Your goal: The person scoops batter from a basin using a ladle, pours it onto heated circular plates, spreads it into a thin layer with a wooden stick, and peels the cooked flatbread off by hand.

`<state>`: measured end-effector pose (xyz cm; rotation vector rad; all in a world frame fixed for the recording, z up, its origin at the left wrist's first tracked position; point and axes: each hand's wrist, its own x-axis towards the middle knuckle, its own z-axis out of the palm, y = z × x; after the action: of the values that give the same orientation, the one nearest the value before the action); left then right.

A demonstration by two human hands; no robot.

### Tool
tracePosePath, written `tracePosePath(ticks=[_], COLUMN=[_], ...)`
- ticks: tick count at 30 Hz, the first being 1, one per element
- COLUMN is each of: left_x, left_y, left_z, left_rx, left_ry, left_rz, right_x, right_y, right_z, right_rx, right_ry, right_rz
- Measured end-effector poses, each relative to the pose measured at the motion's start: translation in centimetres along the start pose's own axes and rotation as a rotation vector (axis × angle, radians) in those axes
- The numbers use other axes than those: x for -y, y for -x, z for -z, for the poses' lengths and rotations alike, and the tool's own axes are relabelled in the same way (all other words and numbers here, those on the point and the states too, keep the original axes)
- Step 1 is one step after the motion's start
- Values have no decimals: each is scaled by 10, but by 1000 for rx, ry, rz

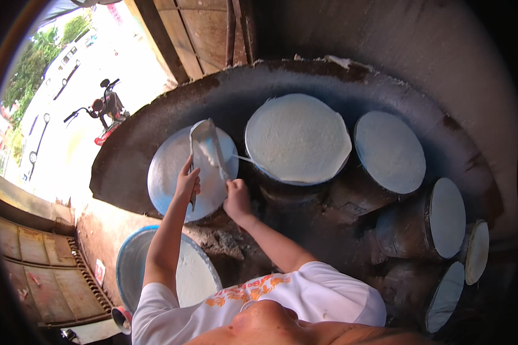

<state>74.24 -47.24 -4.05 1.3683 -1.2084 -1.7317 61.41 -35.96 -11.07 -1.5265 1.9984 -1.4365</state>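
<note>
My left hand (pixel 188 181) is closed round the handle of a ladle (pixel 199 138), whose bowl is turned up and away from me. White batter coats the ladle. My right hand (pixel 237 198) grips a narrow flat scraper (pixel 219 155), its blade against or very near the ladle's bowl. Both tools are over a round, shiny metal lid (pixel 167 178) on the leftmost stove. To its right, a white sheet of batter (pixel 298 138) covers a round cooking top, its right edge slightly lifted. A thin pale strip (pixel 246 158) lies between the two tops.
A wide tub (pixel 124 264) of white batter stands at my lower left. Several more round tops, such as this one (pixel 389 152), curve away on dark drums to my right. A rusty curved metal shield (pixel 259 75) rises behind them. Outside at left stands a motorbike (pixel 106 109).
</note>
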Motion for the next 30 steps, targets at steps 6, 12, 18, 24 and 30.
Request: tracePosePath(ticks=[6,12,18,24,30], left_x=[-9,-3,-2,4,5], left_y=[-16,-24,-24,-13,-3], left_z=[43,60,71,111,105], left_rx=[15,-63,-60,-265,-203], left_ry=[-54,-150,-295,-661,-678], left_rz=[-29,-91,-122,-223,-241], right_x=[-14,12,8,25,19], right_y=[14,-18,18,-33,-21], right_z=[36,-15,18,1,-27], right_rx=[-58,-3,-1,43,122], right_ry=[215,150,136,265,191], right_rz=[115,127,47,113,67])
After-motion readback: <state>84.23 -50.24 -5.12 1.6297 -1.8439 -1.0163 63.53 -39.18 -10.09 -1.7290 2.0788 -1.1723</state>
